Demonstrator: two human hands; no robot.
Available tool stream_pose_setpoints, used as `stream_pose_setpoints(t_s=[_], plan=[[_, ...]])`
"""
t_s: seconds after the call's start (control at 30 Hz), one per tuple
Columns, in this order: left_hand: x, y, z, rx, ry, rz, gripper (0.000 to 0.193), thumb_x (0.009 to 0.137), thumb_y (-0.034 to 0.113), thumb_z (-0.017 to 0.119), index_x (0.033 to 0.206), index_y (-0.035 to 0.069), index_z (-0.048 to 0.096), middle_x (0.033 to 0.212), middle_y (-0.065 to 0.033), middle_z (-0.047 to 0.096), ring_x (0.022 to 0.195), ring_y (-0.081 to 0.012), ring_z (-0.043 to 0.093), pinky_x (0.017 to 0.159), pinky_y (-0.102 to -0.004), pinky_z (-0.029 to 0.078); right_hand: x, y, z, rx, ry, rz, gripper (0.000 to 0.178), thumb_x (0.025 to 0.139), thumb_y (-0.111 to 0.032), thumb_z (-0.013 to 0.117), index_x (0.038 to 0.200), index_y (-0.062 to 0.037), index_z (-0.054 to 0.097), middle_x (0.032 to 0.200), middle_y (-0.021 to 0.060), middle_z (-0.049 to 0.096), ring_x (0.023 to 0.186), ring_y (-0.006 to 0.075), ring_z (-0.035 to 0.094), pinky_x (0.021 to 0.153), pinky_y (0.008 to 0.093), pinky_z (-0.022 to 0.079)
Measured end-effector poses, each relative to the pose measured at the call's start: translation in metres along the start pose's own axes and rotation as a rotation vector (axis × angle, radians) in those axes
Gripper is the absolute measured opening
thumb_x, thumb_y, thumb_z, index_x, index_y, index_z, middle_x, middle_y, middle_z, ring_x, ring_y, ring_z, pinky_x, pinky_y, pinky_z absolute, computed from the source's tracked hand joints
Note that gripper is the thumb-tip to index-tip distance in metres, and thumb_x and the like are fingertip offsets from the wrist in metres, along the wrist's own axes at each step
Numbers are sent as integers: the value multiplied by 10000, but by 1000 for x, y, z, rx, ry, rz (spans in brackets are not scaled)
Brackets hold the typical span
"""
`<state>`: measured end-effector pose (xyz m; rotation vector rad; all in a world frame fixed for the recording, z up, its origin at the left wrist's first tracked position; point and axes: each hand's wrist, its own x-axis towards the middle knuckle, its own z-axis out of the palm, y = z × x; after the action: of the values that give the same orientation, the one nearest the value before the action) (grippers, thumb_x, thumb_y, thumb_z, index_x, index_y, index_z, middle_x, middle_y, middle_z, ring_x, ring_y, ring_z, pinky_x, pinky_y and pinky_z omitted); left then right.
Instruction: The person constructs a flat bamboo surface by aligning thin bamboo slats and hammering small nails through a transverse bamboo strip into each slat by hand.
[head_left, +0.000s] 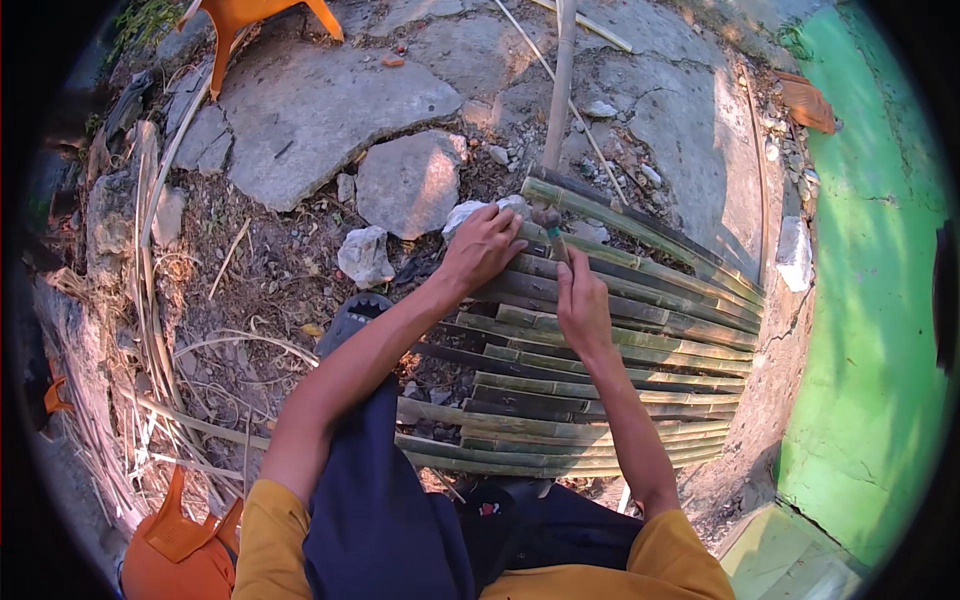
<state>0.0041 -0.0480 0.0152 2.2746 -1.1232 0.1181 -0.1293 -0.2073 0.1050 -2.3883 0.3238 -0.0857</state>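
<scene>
Bamboo slat row, taken as reference for all positions, lies in front of the person on earth and rubble; its slats run side by side, right ends close together, left ends uneven. Surroundings, by descending size, are as follows. Right of the row extends a green painted surface, patched with light and shade. Beyond the row and to its left lies a cracked concrete slab. One orange chair, partly in view, stands beyond the row, far to its left; a second orange chair is at the near left. A wooden pole comes down to the row's far edge; whether it continues beneath cannot be determined. Left of the row are dry split strips and, closer to it, a pale stone. Left hand is at the row's far left corner, fingers bent over the slat ends; whether this grip is clenched on anything cannot be told. Right hand is over the row's far portion, its grip wrapped around the handle of a hammer, whose head is just beside the left fingers
</scene>
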Motion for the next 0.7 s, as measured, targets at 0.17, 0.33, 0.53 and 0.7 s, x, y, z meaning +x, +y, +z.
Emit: stream_pose_setpoints(t_s=[0.17,0.33,0.53,0.7], plan=[[6,-12,4,-87,34,-55,282,862,318,820,947,53,770,941,-67,653,946,-272,607,841,-410,546,9,-12,-14,-172,-93,9,284,1130,-217,471,1315,-21,561,940,313,708,846,529,679,683,607,506],[-2,-14,6,-86,95,45,364,842,375,838,981,48,756,973,-72,652,984,-274,603,894,-407,537,6,-22,-16,-270,-28,-122,270,1126,-209,483,1318,-35,557,982,291,717,842,518,690,692,608,526],[-13,-14,3,-57,69,121,574,852,457,815,1190,0,741,1081,-97,672,1066,-289,611,987,-421,505,8,-14,-14,-224,27,-83,250,1120,-183,497,1312,-31,551,918,280,710,817,511,691,667,589,514],[-10,-11,-4,-30,26,88,594,862,449,805,1224,-17,735,1107,-105,677,1087,-292,614,1009,-410,496,2,-34,-14,-132,173,-130,233,1120,-165,495,1302,-31,551,833,281,684,778,511,684,637,586,490]])
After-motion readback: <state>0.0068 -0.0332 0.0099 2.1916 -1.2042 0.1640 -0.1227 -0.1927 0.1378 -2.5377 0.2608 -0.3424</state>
